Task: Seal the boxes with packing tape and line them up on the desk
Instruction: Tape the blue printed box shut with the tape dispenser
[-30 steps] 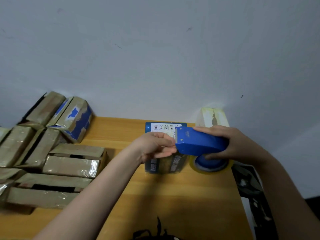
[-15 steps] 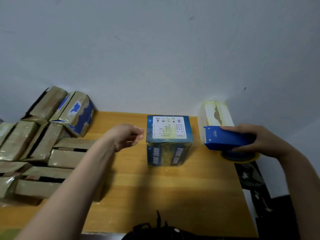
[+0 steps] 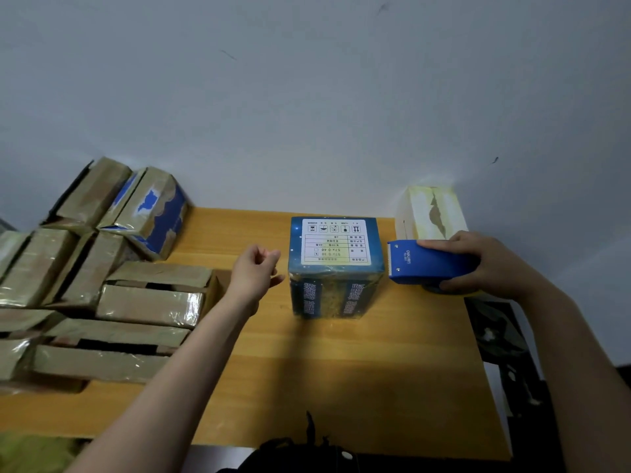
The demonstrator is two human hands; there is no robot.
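Observation:
A blue box [image 3: 336,268] with a white label on top stands upright at the middle back of the wooden desk [image 3: 307,387]. My left hand [image 3: 254,271] hovers just left of it with loosely curled fingers and holds nothing. My right hand [image 3: 485,264] grips a blue tape dispenser [image 3: 426,264] to the right of the box, its toothed edge facing the box with a small gap between them. The tape roll under the dispenser is mostly hidden.
Several taped brown boxes [image 3: 146,302] lie piled on the desk's left side, with two blue-printed ones [image 3: 150,209] leaning on the wall. A pale box [image 3: 432,211] stands at the back right corner. A dark object [image 3: 498,336] lies beyond the right edge.
My left hand let go of the box and pulled back to the left. My right hand carried the dispenser off the box to the right; since half a second ago both hands barely moved.

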